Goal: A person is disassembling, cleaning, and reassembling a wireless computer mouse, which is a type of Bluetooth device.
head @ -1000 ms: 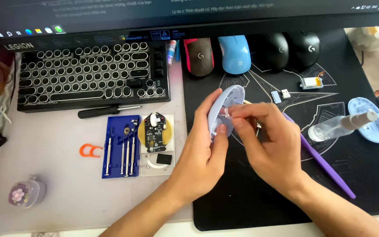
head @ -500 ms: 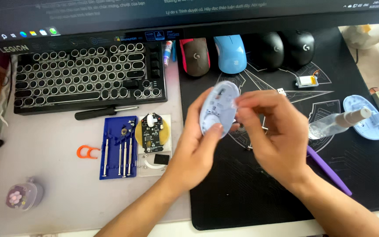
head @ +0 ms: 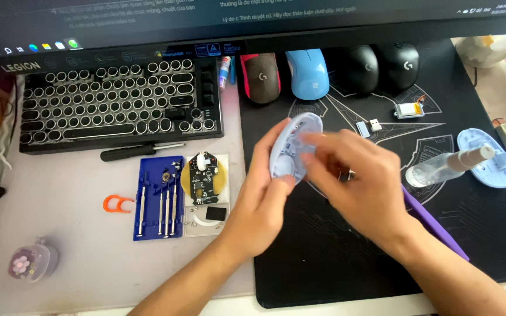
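Note:
My left hand (head: 262, 193) grips a pale blue mouse shell (head: 291, 146), held upright above the black desk mat (head: 335, 263) with its open inside turned toward me. My right hand (head: 355, 187) is blurred and lies over the shell's right side, its fingertips at the shell's inner face. Whether those fingers pinch some small part is hidden by blur. A purple plastic pry tool (head: 434, 225) lies on the mat under my right wrist. The other pale blue shell half (head: 487, 158) rests at the right, with a clear small bottle (head: 446, 167) lying against it.
A black round-key keyboard (head: 118, 105) sits at the back left, a black screwdriver (head: 142, 151) before it. A blue screwdriver tray (head: 159, 199), a mouse circuit board (head: 205, 178) and an orange clip (head: 116, 203) lie left. Several mice (head: 306, 73) line the mat's back edge.
Both hands lifted the shell slightly and turned it more upright. My right hand slid across its right side and is now blurred with motion.

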